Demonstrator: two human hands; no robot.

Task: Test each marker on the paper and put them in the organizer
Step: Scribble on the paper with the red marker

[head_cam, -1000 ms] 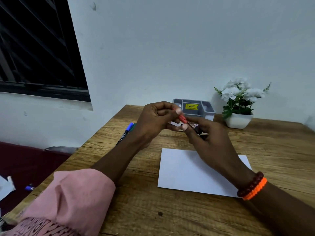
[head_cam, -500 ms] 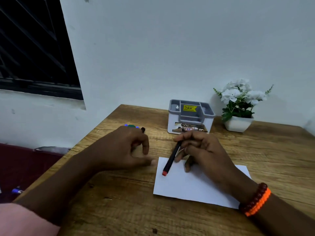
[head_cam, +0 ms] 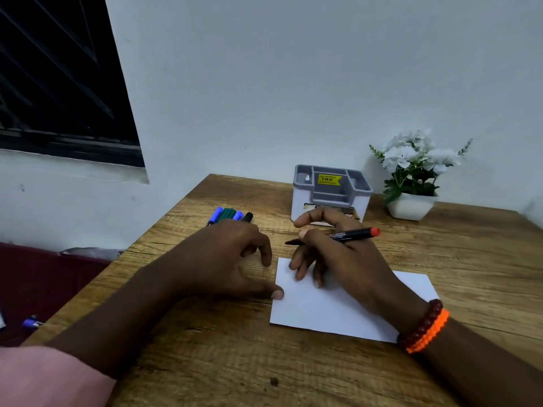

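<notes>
Fingers (head_cam: 305,235) of the right hand (head_cam: 338,254) pinch one black marker (head_cam: 346,235) with a red end, its barrel lying nearly level above the far left corner of the paper (head_cam: 338,312); the lower fingers spread down and touch the sheet. Whether the tip is on the paper cannot be told. Beside it, the left hand (head_cam: 223,259) rests on the wooden table (head_cam: 440,274), fingers loosely curled and holding nothing, its thumb lying at the sheet's left edge. One sheet lies there, unmarked where visible. Beyond the left hand four markers (head_cam: 230,215) lie side by side: two with blue ends, one green, one black. One grey organizer (head_cam: 332,192) stands at the back, touching the wall, with one white potted plant (head_cam: 411,177) just beside it. Two bead bracelets (head_cam: 426,327), dark red and orange, circle the right wrist.
</notes>
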